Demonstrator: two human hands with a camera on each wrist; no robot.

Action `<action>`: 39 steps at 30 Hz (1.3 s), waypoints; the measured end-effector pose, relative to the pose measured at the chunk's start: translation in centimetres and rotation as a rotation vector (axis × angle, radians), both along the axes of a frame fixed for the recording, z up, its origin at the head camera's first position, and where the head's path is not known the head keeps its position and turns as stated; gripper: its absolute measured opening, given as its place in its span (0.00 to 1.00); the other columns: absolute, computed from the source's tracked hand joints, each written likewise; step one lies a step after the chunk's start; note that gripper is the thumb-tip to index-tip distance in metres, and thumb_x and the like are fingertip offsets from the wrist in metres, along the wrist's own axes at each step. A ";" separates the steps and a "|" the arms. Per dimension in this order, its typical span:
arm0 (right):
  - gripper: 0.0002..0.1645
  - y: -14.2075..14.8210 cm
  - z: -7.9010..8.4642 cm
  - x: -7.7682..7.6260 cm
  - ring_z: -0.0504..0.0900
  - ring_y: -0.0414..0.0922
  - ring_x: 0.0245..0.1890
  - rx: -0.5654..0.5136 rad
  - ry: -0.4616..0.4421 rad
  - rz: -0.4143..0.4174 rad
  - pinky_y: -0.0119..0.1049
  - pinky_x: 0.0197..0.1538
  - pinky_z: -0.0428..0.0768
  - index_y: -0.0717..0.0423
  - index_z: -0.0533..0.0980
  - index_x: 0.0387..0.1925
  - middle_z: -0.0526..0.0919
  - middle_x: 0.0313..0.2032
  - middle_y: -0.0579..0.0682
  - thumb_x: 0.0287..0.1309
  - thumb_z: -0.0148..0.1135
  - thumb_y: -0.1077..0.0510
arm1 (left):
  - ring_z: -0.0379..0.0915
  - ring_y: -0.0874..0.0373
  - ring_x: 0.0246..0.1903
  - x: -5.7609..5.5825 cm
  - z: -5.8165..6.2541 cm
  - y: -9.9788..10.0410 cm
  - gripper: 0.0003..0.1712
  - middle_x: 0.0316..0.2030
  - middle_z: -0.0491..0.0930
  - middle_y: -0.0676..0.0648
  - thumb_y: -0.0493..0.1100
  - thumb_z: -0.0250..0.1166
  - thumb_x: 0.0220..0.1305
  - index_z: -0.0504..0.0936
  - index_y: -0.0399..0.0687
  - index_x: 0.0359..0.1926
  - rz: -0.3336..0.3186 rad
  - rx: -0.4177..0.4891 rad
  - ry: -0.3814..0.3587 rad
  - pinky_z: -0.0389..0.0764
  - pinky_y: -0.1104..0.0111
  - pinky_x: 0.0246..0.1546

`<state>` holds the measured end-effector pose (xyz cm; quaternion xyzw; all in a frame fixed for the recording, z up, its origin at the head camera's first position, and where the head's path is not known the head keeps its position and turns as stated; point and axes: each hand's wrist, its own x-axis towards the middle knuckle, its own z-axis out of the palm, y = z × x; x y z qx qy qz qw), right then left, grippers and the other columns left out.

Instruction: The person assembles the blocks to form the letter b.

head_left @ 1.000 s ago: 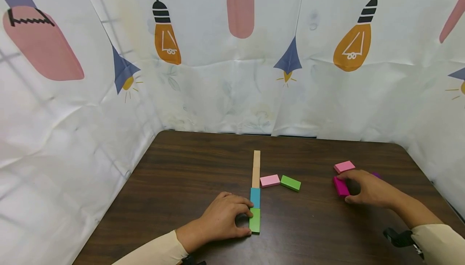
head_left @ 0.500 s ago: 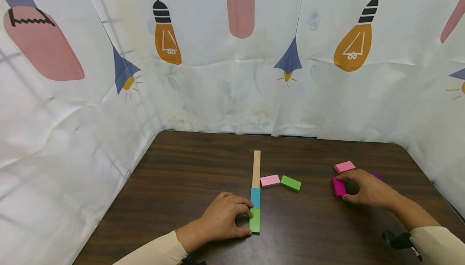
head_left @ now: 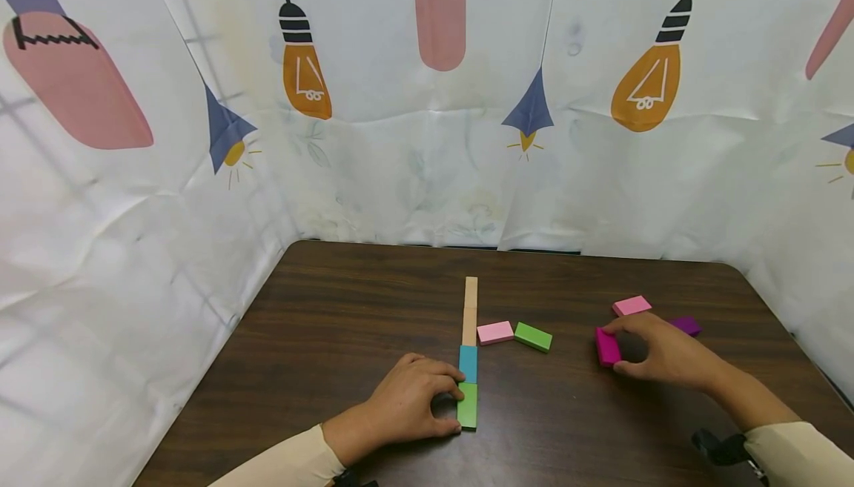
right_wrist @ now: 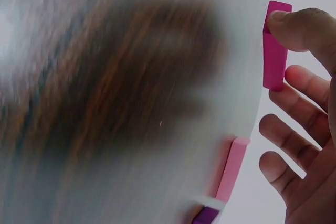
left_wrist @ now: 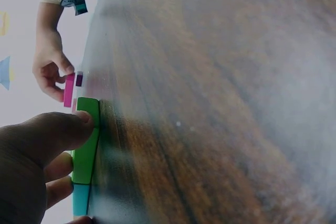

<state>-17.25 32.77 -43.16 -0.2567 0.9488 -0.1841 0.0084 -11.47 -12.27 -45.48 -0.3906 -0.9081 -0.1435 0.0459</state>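
Observation:
A straight row of flat wooden blocks runs away from me in the head view: a green block nearest, then a blue block, then natural wood pieces. My left hand holds the green block, the thumb at its near end and fingertips along its left side by the blue one. On the right, my right hand pinches a magenta block between thumb and fingers. The right wrist view shows the thumb on this magenta block, with the lower fingers spread loosely.
A pink block and another green block lie just right of the row. Behind and beside the right hand are a pink block and a purple block. A printed white curtain hangs around the dark table.
My right hand has drawn the magenta block leftward, away from the pink and purple blocks, and more of the purple one shows. The left hand and the row have stayed put.

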 end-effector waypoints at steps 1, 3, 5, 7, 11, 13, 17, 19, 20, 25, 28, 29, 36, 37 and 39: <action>0.35 -0.2 0.0 0.1 0.78 0.55 0.59 -0.001 0.002 0.007 0.59 0.57 0.77 0.50 0.81 0.56 0.81 0.55 0.49 0.47 0.82 0.43 | 0.75 0.69 0.56 0.0 0.0 0.0 0.19 0.55 0.81 0.63 0.62 0.77 0.53 0.89 0.65 0.43 0.000 -0.001 0.001 0.72 0.58 0.56; 0.35 -0.5 0.0 0.1 0.78 0.55 0.59 -0.005 0.001 0.027 0.59 0.57 0.76 0.50 0.81 0.56 0.81 0.55 0.47 0.48 0.81 0.43 | 0.75 0.69 0.56 0.0 0.0 0.0 0.18 0.55 0.81 0.63 0.62 0.77 0.53 0.89 0.65 0.44 0.000 -0.001 0.002 0.72 0.58 0.56; 0.34 -0.9 0.0 0.2 0.78 0.54 0.59 -0.005 0.002 0.045 0.59 0.57 0.76 0.49 0.81 0.56 0.81 0.55 0.46 0.48 0.81 0.42 | 0.75 0.69 0.56 0.0 0.0 0.0 0.18 0.55 0.81 0.63 0.62 0.77 0.53 0.89 0.65 0.43 -0.001 0.000 0.004 0.72 0.57 0.56; 0.34 -1.2 0.0 0.3 0.78 0.54 0.59 -0.003 0.005 0.058 0.58 0.57 0.77 0.48 0.81 0.56 0.81 0.55 0.44 0.49 0.80 0.41 | 0.75 0.69 0.56 0.0 0.0 0.0 0.18 0.55 0.81 0.63 0.62 0.77 0.53 0.89 0.65 0.43 -0.001 0.001 0.007 0.72 0.57 0.56; 0.34 -1.9 0.1 0.6 0.78 0.52 0.59 -0.007 0.016 0.075 0.56 0.57 0.77 0.46 0.81 0.57 0.81 0.55 0.41 0.50 0.80 0.40 | 0.75 0.68 0.56 0.0 0.0 0.1 0.18 0.55 0.81 0.63 0.62 0.77 0.53 0.89 0.65 0.43 -0.003 0.004 0.008 0.72 0.57 0.56; 0.33 -2.2 0.2 0.8 0.78 0.51 0.59 -0.008 0.024 0.087 0.56 0.57 0.77 0.45 0.81 0.57 0.80 0.55 0.40 0.51 0.79 0.39 | 0.75 0.68 0.56 0.0 0.0 0.1 0.18 0.55 0.81 0.63 0.62 0.77 0.53 0.89 0.65 0.43 -0.003 0.006 0.009 0.72 0.57 0.56; 0.32 -2.9 0.3 1.1 0.79 0.49 0.57 -0.005 0.049 0.110 0.54 0.56 0.78 0.44 0.81 0.56 0.81 0.55 0.40 0.51 0.79 0.40 | 0.75 0.68 0.56 0.0 0.0 0.0 0.19 0.55 0.81 0.63 0.62 0.77 0.53 0.88 0.65 0.44 -0.001 0.005 0.006 0.72 0.57 0.57; 0.32 -3.2 0.2 1.3 0.79 0.48 0.57 0.001 0.059 0.121 0.53 0.55 0.79 0.44 0.80 0.56 0.81 0.55 0.39 0.52 0.78 0.39 | 0.75 0.68 0.56 0.0 0.0 0.0 0.19 0.55 0.81 0.64 0.62 0.77 0.53 0.89 0.65 0.44 0.000 0.003 0.001 0.72 0.56 0.57; 0.32 -3.4 0.2 1.4 0.79 0.48 0.57 0.001 0.063 0.126 0.53 0.55 0.79 0.44 0.81 0.56 0.81 0.55 0.39 0.52 0.78 0.39 | 0.75 0.68 0.55 0.0 0.0 0.0 0.19 0.55 0.81 0.64 0.62 0.77 0.54 0.89 0.65 0.44 0.000 0.000 0.000 0.72 0.56 0.57; 0.31 -4.1 0.1 1.5 0.80 0.46 0.56 -0.003 0.085 0.152 0.52 0.54 0.80 0.42 0.81 0.56 0.81 0.54 0.38 0.51 0.79 0.40 | 0.75 0.68 0.55 -0.1 -0.1 0.0 0.18 0.55 0.80 0.64 0.63 0.76 0.54 0.88 0.66 0.44 -0.001 -0.009 -0.005 0.72 0.57 0.56; 0.31 -4.4 -0.1 1.5 0.79 0.45 0.55 -0.003 0.092 0.165 0.51 0.54 0.80 0.42 0.81 0.56 0.81 0.54 0.36 0.51 0.79 0.41 | 0.75 0.68 0.55 -0.1 -0.1 0.0 0.18 0.55 0.80 0.64 0.63 0.77 0.54 0.88 0.66 0.44 0.001 -0.011 -0.007 0.72 0.57 0.56; 0.30 -4.5 -0.1 1.5 0.79 0.44 0.55 -0.003 0.092 0.168 0.50 0.54 0.81 0.42 0.81 0.56 0.81 0.53 0.36 0.51 0.79 0.41 | 0.75 0.68 0.55 -0.1 -0.1 0.0 0.19 0.55 0.80 0.64 0.63 0.77 0.54 0.88 0.66 0.44 0.001 -0.011 -0.006 0.72 0.57 0.56; 0.30 -5.1 -0.4 1.6 0.79 0.43 0.55 -0.005 0.095 0.177 0.49 0.53 0.81 0.42 0.81 0.55 0.81 0.53 0.35 0.51 0.80 0.42 | 0.75 0.68 0.56 -0.1 0.0 0.0 0.18 0.56 0.80 0.64 0.63 0.76 0.54 0.88 0.66 0.44 -0.001 -0.012 -0.005 0.72 0.57 0.56; 0.30 -5.2 -0.5 1.6 0.79 0.43 0.55 -0.001 0.094 0.176 0.49 0.54 0.81 0.42 0.81 0.55 0.81 0.53 0.35 0.51 0.80 0.42 | 0.75 0.68 0.55 -0.1 0.0 0.0 0.18 0.56 0.80 0.64 0.63 0.76 0.54 0.88 0.66 0.44 -0.001 -0.012 -0.005 0.72 0.57 0.56; 0.30 -5.3 -0.7 1.6 0.79 0.43 0.56 0.003 0.092 0.176 0.50 0.54 0.80 0.42 0.81 0.55 0.81 0.53 0.35 0.51 0.79 0.42 | 0.75 0.68 0.55 -0.1 0.0 0.0 0.18 0.56 0.80 0.64 0.63 0.77 0.54 0.88 0.66 0.44 0.000 -0.010 -0.005 0.72 0.58 0.56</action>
